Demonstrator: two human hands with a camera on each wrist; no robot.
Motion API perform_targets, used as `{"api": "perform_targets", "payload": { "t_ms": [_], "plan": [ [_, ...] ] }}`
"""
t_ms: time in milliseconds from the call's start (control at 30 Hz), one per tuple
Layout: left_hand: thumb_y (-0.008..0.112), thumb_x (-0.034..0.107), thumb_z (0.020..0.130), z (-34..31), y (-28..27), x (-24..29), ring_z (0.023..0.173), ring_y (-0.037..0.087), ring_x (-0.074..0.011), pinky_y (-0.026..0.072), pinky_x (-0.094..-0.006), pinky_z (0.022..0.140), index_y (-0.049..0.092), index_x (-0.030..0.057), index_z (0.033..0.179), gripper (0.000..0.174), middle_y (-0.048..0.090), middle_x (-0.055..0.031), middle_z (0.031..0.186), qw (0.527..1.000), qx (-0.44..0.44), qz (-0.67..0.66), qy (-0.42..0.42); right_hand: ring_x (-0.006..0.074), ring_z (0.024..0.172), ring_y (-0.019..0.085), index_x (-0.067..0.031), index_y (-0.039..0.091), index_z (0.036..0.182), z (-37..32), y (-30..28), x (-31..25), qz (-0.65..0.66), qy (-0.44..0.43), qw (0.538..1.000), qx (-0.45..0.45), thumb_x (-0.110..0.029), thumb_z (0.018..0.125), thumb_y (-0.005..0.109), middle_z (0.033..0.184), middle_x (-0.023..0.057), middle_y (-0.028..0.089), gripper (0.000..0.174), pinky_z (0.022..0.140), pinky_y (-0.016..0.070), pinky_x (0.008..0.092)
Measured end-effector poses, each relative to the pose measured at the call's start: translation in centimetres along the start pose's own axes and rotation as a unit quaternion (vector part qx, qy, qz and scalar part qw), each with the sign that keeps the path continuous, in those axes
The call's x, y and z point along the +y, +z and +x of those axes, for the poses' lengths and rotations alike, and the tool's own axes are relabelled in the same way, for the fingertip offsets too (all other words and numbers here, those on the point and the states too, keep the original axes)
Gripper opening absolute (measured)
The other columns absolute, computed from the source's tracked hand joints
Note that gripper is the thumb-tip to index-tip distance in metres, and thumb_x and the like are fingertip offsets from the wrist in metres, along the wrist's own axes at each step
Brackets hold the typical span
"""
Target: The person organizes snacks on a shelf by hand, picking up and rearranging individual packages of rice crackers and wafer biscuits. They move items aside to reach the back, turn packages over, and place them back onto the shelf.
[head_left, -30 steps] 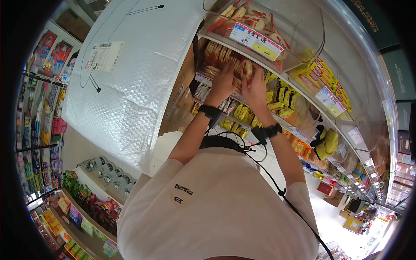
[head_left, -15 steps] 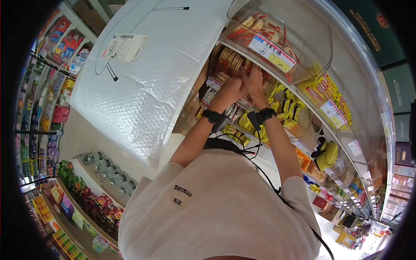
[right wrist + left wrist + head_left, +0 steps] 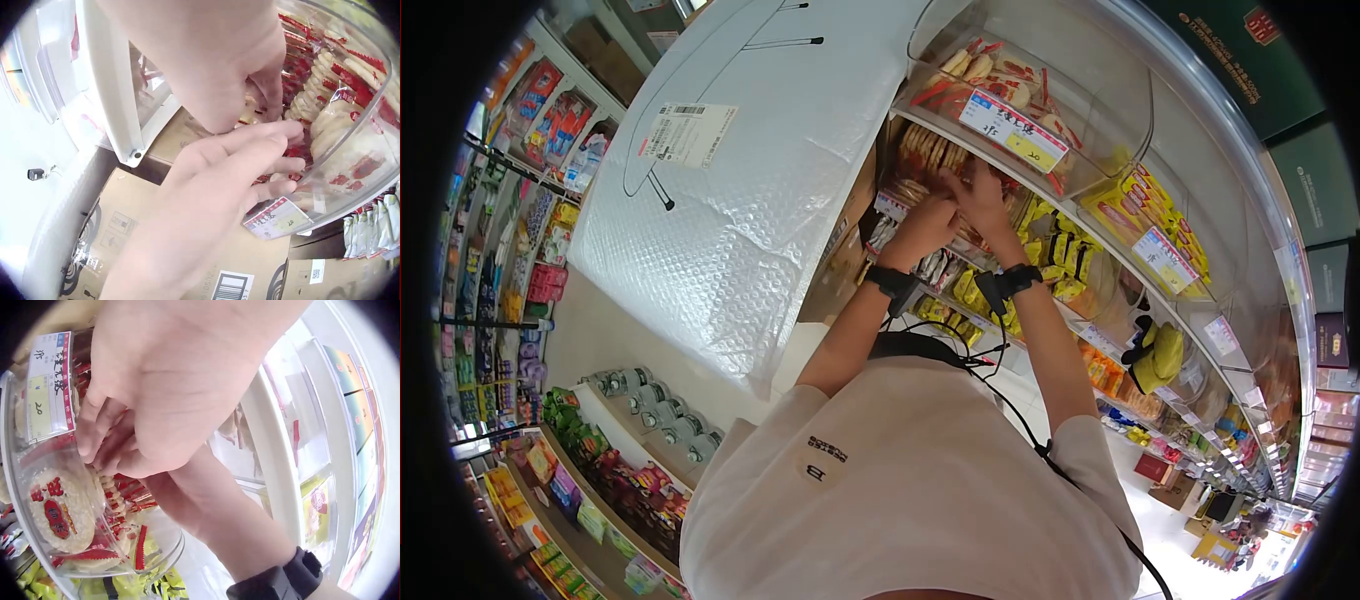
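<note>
Both hands reach into a clear plastic bin of individually wrapped rice crackers, packed in rows with red-edged wrappers. My left hand lies over the bin's front, crossing just below the right in the right wrist view. Its fingers, slightly bent, stretch over the wrappers with nothing gripped. Deeper in, my right hand points its fingers down among the packs. Its fingertips are hidden behind the left hand and wrappers, so I cannot tell whether they hold a pack. A price card hangs on the bin's front.
Above sits another clear bin with crackers and yellow packets. Yellow snack packs fill the shelf to the right. A large bubble-wrapped panel stands at the left, with cardboard boxes by the bin.
The left hand has drawn back from the cracker rows toward the bin's front, its fingers now close beside the right hand. The right hand stays among the packs. The head view has shifted slightly.
</note>
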State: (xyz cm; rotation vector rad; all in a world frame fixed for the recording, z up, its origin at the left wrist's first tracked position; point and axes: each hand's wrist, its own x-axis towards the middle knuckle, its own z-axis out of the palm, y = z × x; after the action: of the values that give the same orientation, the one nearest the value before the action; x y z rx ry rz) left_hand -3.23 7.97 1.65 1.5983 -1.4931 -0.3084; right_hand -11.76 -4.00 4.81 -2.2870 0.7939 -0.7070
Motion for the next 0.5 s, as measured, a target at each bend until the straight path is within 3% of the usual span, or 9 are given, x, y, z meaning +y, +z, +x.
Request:
{"api": "perform_targets", "payload": {
  "t_ms": [100, 167, 267, 300, 367, 467, 500],
  "plan": [
    [0.060, 0.003, 0.086, 0.3, 0.1, 0.6, 0.095, 0.062, -0.0454, 0.0499, -0.0515, 0.079, 0.065, -0.0049, 0.105, 0.021, 0.062, -0.0267, 0.112, 0.999, 0.026, -0.027, 0.025, 0.0353, 0.092, 0.073, 0.0058, 0.058, 0.119, 0.6, 0.8, 1.6, 0.020, -0.014, 0.999, 0.034, -0.041, 0.091, 0.076, 0.101, 0.0236, 0.071, 0.058, 0.078, 0.0557, 0.0433],
    [0.060, 0.004, 0.086, 0.5, 0.9, -0.4, 0.096, 0.062, -0.0452, 0.0503, -0.0519, 0.081, 0.063, -0.0043, 0.109, 0.025, 0.061, -0.0265, 0.115, 0.999, -0.035, 0.029, -0.005, 0.0342, 0.089, 0.073, 0.0062, 0.060, 0.114, 0.7, 0.7, 1.5, 0.002, -0.035, 0.999, 0.042, -0.040, 0.091, 0.077, 0.099, 0.0216, 0.072, 0.054, 0.077, 0.0555, 0.0427],
    [0.061, 0.004, 0.085, 1.1, 1.5, -1.1, 0.100, 0.062, -0.0446, 0.0505, -0.0523, 0.083, 0.060, -0.0038, 0.117, 0.032, 0.061, -0.0258, 0.118, 0.987, -0.112, 0.102, -0.050, 0.0399, 0.083, 0.064, 0.0028, 0.055, 0.126, 0.7, 1.0, 1.8, 0.007, -0.044, 0.998, 0.047, -0.040, 0.090, 0.077, 0.096, 0.0236, 0.066, 0.060, 0.074, 0.0515, 0.0472],
    [0.061, 0.005, 0.085, 1.3, 1.7, -1.4, 0.102, 0.062, -0.0444, 0.0505, -0.0524, 0.084, 0.059, -0.0037, 0.119, 0.035, 0.061, -0.0255, 0.119, 0.981, -0.134, 0.124, -0.064, 0.0397, 0.088, 0.065, 0.0036, 0.054, 0.128, 0.7, 0.7, 1.4, 0.025, -0.008, 1.000, 0.012, -0.042, 0.090, 0.075, 0.100, 0.0245, 0.066, 0.062, 0.077, 0.0519, 0.0468],
    [0.062, 0.005, 0.085, 1.4, 2.3, -1.8, 0.108, 0.060, -0.0440, 0.0507, -0.0521, 0.086, 0.056, -0.0038, 0.125, 0.042, 0.059, -0.0258, 0.125, 0.989, -0.090, 0.101, -0.063, 0.0392, 0.097, 0.067, 0.0053, 0.052, 0.132, 0.3, -0.2, 0.9, 0.059, 0.066, 0.995, -0.055, -0.045, 0.092, 0.073, 0.108, 0.0262, 0.066, 0.068, 0.084, 0.0525, 0.0461],
    [0.062, 0.005, 0.084, 1.1, 3.1, -2.0, 0.115, 0.058, -0.0437, 0.0513, -0.0510, 0.089, 0.052, -0.0016, 0.134, 0.051, 0.055, -0.0259, 0.132, 0.994, -0.046, 0.089, -0.040, 0.0328, 0.120, 0.063, 0.0034, 0.040, 0.146, -0.2, 0.1, 2.8, 0.107, 0.092, 0.987, -0.081, -0.048, 0.096, 0.067, 0.132, 0.0250, 0.062, 0.077, 0.101, 0.0489, 0.0407],
    [0.063, 0.005, 0.084, 1.2, 3.3, -1.9, 0.117, 0.057, -0.0437, 0.0515, -0.0505, 0.090, 0.051, -0.0005, 0.137, 0.055, 0.054, -0.0259, 0.134, 0.995, -0.034, 0.089, -0.028, 0.0348, 0.123, 0.061, 0.0055, 0.041, 0.145, -0.6, -0.4, 2.2, 0.106, 0.055, 0.990, -0.073, -0.046, 0.096, 0.067, 0.133, 0.0275, 0.060, 0.076, 0.103, 0.0475, 0.0409]
  ]
}}
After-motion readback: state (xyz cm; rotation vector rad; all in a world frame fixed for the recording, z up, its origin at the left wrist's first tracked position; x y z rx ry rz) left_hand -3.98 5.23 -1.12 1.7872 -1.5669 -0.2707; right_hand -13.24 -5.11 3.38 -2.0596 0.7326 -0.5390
